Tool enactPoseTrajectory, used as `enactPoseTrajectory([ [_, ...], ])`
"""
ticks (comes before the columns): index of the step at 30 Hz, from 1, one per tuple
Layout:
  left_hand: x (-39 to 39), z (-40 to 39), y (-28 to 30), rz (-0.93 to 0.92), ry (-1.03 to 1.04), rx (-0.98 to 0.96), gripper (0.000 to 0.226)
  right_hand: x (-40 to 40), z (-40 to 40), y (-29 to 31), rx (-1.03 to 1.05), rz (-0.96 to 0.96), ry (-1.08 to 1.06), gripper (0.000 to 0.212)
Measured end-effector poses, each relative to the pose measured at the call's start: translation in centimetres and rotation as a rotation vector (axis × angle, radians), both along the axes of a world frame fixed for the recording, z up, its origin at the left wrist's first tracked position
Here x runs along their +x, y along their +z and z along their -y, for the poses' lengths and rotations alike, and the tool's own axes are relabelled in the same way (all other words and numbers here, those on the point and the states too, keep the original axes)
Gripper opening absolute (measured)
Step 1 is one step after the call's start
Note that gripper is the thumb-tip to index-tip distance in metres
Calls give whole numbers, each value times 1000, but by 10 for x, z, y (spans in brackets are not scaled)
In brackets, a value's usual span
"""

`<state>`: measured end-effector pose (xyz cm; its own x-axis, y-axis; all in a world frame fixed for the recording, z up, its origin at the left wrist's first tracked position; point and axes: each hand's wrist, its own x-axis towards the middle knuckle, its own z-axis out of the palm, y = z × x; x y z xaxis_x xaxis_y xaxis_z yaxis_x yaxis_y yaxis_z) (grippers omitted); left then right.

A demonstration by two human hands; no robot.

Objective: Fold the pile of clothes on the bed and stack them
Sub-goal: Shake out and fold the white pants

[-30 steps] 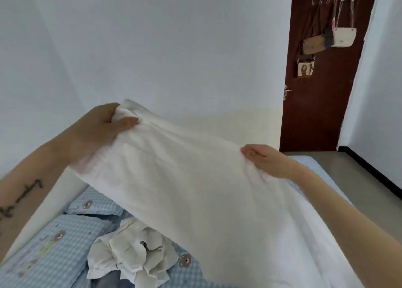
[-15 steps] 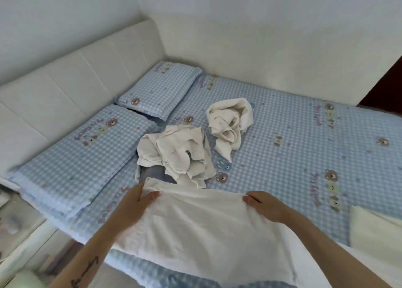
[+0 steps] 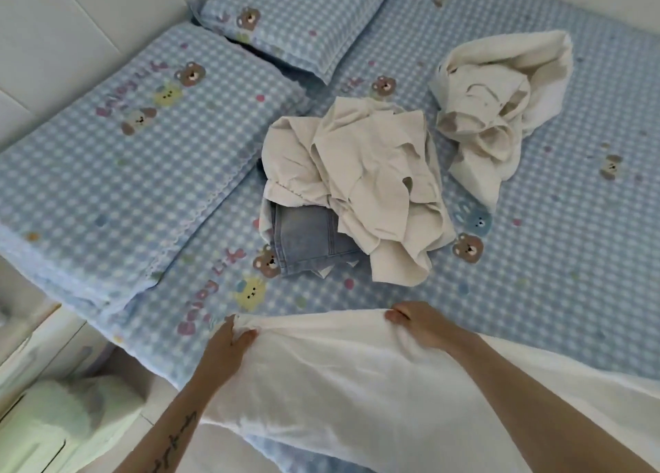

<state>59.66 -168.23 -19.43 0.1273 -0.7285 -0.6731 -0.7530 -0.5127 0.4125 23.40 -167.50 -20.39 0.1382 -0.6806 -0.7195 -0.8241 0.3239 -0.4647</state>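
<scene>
A large white cloth garment (image 3: pixel 357 372) lies spread across the near edge of the bed (image 3: pixel 535 258), which is covered in a blue-and-white checked sheet printed with small bears. The left hand (image 3: pixel 228 344) grips the cloth's far left corner — fingers curled over the bunched edge, thumb pressed on top. The right hand (image 3: pixel 421 324) pinches the far edge further right, its fingers bent round the fold. Beyond the hands, near the middle of the bed, sits a crumpled heap of cream fabric (image 3: pixel 364 183) lying partly over a piece of pale blue denim (image 3: pixel 307 240). Just to its right is a second crumpled cream garment (image 3: pixel 500 105). Two checked pillows (image 3: pixel 125 151) lie at the left, against a padded white headboard (image 3: pixel 64 26).
</scene>
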Motion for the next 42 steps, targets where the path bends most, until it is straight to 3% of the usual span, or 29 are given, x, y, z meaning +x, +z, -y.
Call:
enactPoseTrajectory([
  [4,15,26,-56,55,33,-30,35,31,25,-63,-107,-185,32,36],
  [6,11,25,-69,113,57,-72,39,39,17,-77,-268,-305,28,34],
  [8,-1,16,-71,244,65,-147,42,37,-1,-83,-495,-389,8,21],
  [10,-22,1,-65,421,-105,-347,46,25,-25,-79,-638,-488,-34,20],
  [13,-72,-36,-63,272,-633,-665,57,-11,-68,-71,-636,-578,-76,46],
  [15,-105,-63,-67,151,-857,-711,67,-41,-103,-64,-604,-653,-78,59],
  [20,-183,-92,-76,74,-858,-693,84,-150,-209,-29,-367,-852,-154,60],
  [22,-230,-93,-76,51,-914,-769,79,-188,-245,-16,-279,-925,-199,55],
  [24,-280,-94,-74,41,-1002,-779,83,-219,-270,-2,-161,-907,-249,61],
  [26,-321,-91,-70,74,-1049,-689,93,-244,-283,17,-81,-874,-263,52],
  [29,-358,-84,-72,140,-1072,-640,56,-296,-283,48,29,-894,-310,19],
  [34,-384,-67,-84,35,-1015,-701,55,-383,-196,47,-195,-968,-172,23],
  [35,-390,-62,-82,19,-1007,-649,53,-395,-173,38,-167,-939,-119,26],
  [38,-412,-47,-80,-44,-905,-531,12,-430,-122,8,5,-808,49,26],
  [39,-420,-42,-76,-61,-912,-469,13,-442,-115,-1,42,-741,56,22],
  [42,-443,-38,-75,-55,-950,-400,14,-480,-123,-7,33,-535,-206,21],
])
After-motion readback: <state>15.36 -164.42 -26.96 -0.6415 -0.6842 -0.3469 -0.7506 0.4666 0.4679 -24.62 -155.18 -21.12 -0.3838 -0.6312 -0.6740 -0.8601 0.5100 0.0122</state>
